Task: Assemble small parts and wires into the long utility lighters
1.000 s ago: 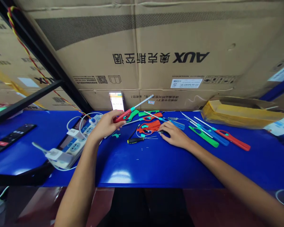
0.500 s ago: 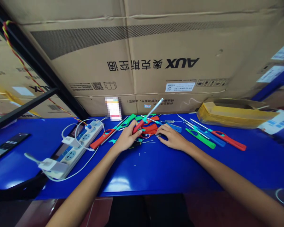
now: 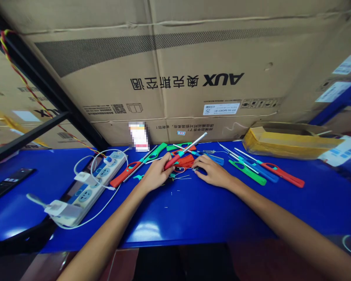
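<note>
My left hand point(image 3: 158, 171) is closed around the handle of a red long-neck lighter point(image 3: 172, 161), whose metal tube point(image 3: 195, 143) points up and to the right. My right hand point(image 3: 212, 170) rests low over the table with its fingers curled. Its thumb and fingertips close on something small beside thin wires, too hidden to make out. Between the hands lie red lighter handle parts point(image 3: 186, 160), teal bits and loose wires point(image 3: 183, 178). Behind them are a green lighter piece point(image 3: 175, 147) and a blue lighter point(image 3: 218, 159).
Right of my hands lie green point(image 3: 248, 172) and red lighters point(image 3: 283, 174). Another red lighter point(image 3: 123, 175) lies at left beside a power strip point(image 3: 89, 191) with white cables. A phone point(image 3: 8, 183) is at far left. A yellow-taped box point(image 3: 283, 142) and a large carton point(image 3: 181, 50) stand behind.
The held lighter's tube has tipped lower and its end has moved to the right. My right hand has stayed nearly in place. The view has shifted slightly.
</note>
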Motion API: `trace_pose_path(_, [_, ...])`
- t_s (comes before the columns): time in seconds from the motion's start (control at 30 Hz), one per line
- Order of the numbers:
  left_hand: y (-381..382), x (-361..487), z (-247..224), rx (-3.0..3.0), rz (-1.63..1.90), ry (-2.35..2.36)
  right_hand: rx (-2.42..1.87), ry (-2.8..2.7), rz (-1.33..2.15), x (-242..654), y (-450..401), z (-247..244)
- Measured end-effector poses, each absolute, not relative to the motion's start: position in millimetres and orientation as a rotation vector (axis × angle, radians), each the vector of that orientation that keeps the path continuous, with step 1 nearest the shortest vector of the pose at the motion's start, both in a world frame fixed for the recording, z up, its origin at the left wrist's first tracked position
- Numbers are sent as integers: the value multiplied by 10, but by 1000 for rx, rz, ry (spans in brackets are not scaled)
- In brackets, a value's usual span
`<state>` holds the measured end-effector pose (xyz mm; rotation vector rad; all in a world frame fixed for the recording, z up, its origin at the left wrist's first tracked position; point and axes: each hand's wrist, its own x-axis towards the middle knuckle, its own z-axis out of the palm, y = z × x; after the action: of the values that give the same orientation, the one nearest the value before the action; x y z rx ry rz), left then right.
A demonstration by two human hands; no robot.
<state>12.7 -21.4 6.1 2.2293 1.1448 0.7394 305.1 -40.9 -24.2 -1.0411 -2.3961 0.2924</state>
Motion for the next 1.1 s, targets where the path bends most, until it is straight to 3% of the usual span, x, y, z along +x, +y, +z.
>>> trace_pose_path(0.83, [-171,107,89,1950,642,952,-1036,-2387,291,3055,-396,-255])
trace_pose_path(1.1, [-148,84,71,1864,799,1074,-1032,-2389,294,3059,-394,-258])
